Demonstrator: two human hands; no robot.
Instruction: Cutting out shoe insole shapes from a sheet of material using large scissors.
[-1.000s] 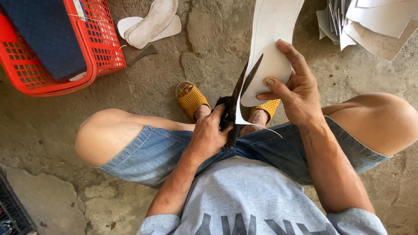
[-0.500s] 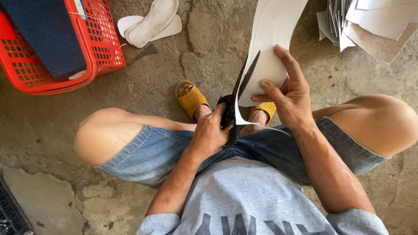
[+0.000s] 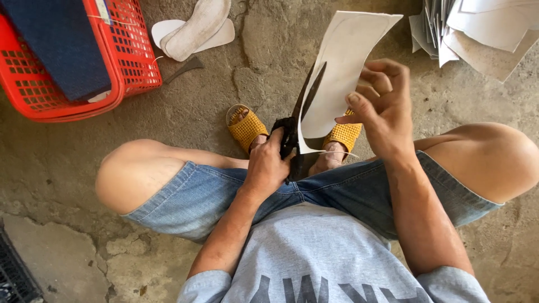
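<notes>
While gripping black scissors (image 3: pixel 300 120), left hand (image 3: pixel 268 165); right hand (image 3: pixel 382 106) pinching white sheet (image 3: pixel 342 67) edge, bare concrete floor (image 3: pixel 196 106) beyond.

Informal shoemaking workshop: rough concrete floor (image 3: pixel 213 106), cut insoles (image 3: pixel 193 28), stacked white sheets (image 3: pixel 477 28), red plastic basket (image 3: pixel 129 62).

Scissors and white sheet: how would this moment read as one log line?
left hand: grips black scissors, blades open | right hand: holds white sheet | sheet edge between blades | red basket on concrete floor
</notes>
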